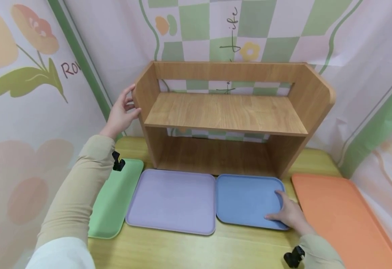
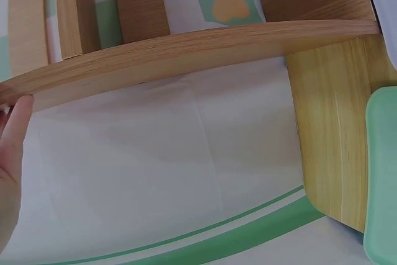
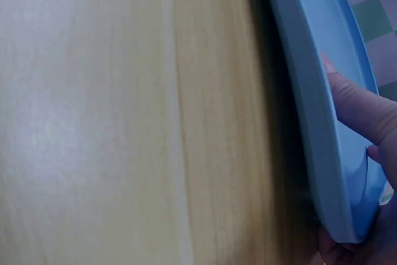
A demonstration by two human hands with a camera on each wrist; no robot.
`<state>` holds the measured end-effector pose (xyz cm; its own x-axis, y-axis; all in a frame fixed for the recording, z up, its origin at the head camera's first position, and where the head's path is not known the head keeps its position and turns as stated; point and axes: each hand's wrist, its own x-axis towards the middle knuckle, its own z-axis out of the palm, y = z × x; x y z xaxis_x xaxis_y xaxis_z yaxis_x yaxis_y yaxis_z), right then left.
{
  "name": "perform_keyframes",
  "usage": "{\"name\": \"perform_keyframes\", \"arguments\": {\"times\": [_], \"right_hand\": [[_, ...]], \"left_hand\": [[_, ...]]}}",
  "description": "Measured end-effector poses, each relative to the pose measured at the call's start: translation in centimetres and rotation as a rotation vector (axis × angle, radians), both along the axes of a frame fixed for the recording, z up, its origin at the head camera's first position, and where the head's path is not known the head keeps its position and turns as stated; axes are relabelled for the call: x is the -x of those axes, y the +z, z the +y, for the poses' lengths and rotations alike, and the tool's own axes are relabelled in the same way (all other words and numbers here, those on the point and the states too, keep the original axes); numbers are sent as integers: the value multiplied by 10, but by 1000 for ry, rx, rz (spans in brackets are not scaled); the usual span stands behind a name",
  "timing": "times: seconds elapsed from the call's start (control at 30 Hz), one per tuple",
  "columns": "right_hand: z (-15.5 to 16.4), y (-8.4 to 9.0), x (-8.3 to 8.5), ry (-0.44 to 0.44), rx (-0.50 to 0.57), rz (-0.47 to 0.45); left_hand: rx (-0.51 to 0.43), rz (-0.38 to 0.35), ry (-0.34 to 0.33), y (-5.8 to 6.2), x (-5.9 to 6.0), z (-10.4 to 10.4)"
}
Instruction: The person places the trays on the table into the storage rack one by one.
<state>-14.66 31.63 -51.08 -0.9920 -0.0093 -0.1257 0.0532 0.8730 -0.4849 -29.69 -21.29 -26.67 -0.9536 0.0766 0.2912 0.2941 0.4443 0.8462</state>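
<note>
My left hand point(image 1: 122, 114) is at the left side panel of a two-tier wooden shelf point(image 1: 223, 112). Its fingers and thumb touch the panel's outer side near the front edge; in the left wrist view one digit of the left hand point(image 2: 13, 147) meets the wood. My right hand point(image 1: 288, 211) grips a small blue tray point(image 1: 246, 201) at its near right corner. The right wrist view shows the thumb point(image 3: 356, 103) over the blue tray's rim point(image 3: 310, 116) and other fingers under the corner, with a dark shadow along the tray's edge.
On the yellow wooden table point(image 1: 182, 252) lie a purple tray point(image 1: 172, 201) left of the blue one, a green tray point(image 1: 115, 201) at far left, and a larger orange tray point(image 1: 344, 216) at right. Patterned cloth point(image 1: 196, 22) hangs behind and beside the shelf.
</note>
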Motion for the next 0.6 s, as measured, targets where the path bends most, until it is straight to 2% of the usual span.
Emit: {"name": "perform_keyframes", "arguments": {"times": [0.17, 0.3, 0.5, 0.6], "right_hand": [[1, 7, -1, 14, 90, 37], [5, 13, -2, 2, 205, 16], [17, 21, -4, 7, 452, -50], [27, 23, -6, 78, 681, -111]], "left_hand": [[3, -2, 11, 1, -2, 1], [1, 9, 12, 2, -3, 2], [3, 2, 8, 1, -1, 2], [5, -2, 11, 1, -1, 2]]}}
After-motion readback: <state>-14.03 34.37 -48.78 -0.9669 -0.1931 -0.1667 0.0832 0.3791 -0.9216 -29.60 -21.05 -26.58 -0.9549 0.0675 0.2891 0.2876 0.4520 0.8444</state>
